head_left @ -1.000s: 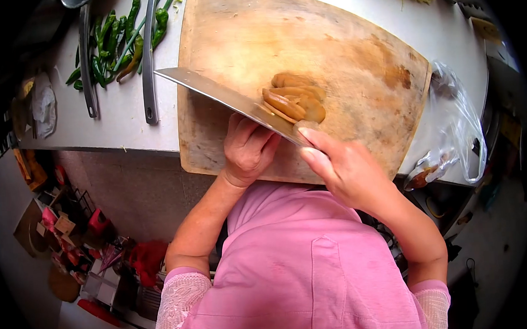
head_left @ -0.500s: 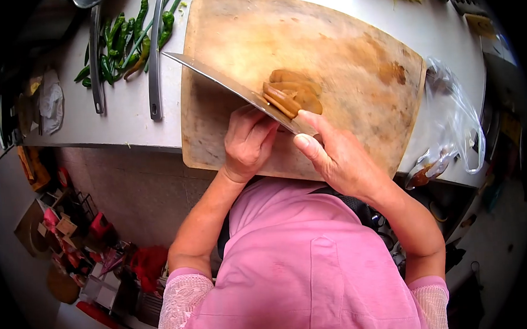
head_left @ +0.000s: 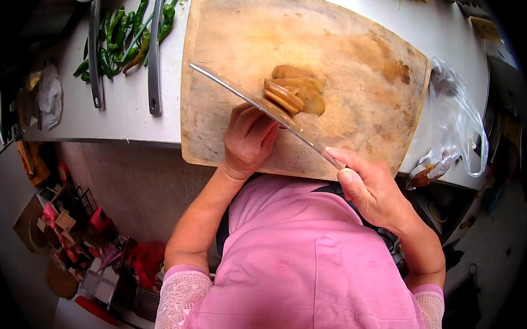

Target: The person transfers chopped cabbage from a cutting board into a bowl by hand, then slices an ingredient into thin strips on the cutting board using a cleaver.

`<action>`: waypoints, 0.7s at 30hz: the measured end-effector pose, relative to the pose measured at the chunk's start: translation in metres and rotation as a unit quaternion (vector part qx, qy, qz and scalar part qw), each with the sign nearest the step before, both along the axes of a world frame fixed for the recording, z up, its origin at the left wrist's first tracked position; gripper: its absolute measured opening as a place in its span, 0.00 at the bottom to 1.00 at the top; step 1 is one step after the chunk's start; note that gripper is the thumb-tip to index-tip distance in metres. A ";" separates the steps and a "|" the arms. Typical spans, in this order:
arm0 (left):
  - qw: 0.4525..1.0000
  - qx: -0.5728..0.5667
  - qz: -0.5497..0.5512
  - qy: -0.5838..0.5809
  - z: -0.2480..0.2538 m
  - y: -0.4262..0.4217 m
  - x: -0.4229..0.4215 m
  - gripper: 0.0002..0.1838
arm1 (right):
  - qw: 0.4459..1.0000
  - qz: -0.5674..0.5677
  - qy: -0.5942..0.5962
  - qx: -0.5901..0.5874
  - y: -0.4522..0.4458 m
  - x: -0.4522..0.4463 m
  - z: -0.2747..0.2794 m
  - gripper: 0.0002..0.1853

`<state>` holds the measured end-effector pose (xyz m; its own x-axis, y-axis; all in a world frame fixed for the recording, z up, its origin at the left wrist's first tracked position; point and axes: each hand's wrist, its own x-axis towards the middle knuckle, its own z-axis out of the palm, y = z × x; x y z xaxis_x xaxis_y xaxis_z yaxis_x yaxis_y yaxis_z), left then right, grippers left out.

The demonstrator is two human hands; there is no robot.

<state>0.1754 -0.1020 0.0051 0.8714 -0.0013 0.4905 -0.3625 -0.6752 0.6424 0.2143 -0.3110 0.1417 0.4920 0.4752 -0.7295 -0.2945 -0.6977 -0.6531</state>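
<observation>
The right hand (head_left: 375,189) has drawn back toward the body and to the right, away from the brown slices (head_left: 298,87) it was close beside before. The knife (head_left: 246,99) has come with it: its tip, earlier past the left edge of the cutting board (head_left: 355,107), now appears inside that edge, and the blade looks thinner, nearly edge-on.

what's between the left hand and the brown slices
The knife blade stands between the left hand and the brown slices, seen nearly edge-on in the head view.
</observation>
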 end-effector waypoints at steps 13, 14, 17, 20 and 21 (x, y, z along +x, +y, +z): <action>1.000 0.018 0.006 0.021 -0.002 0.002 -0.004 0.14 | 0.995 -0.005 -0.099 0.032 0.015 0.001 -0.018 0.23; 0.999 0.021 0.006 0.029 -0.003 0.002 -0.004 0.14 | 0.995 0.002 -0.098 0.033 0.018 0.004 -0.019 0.23; 0.999 0.030 0.008 0.036 -0.004 0.004 -0.005 0.15 | 0.995 0.022 -0.091 0.023 0.028 0.011 -0.017 0.21; 0.998 0.031 0.015 0.045 -0.007 0.005 -0.008 0.17 | 0.992 -0.004 -0.124 0.036 0.031 0.007 -0.022 0.19; 0.998 0.026 0.020 0.055 -0.008 0.005 -0.009 0.17 | 0.990 -0.013 -0.135 0.040 0.032 0.006 -0.023 0.18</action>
<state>0.1664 -0.0974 -0.0029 0.9195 0.0125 0.3930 -0.2638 -0.7214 0.6403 0.2207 -0.2792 0.1190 0.6768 0.5109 -0.5300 -0.1184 -0.6350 -0.7634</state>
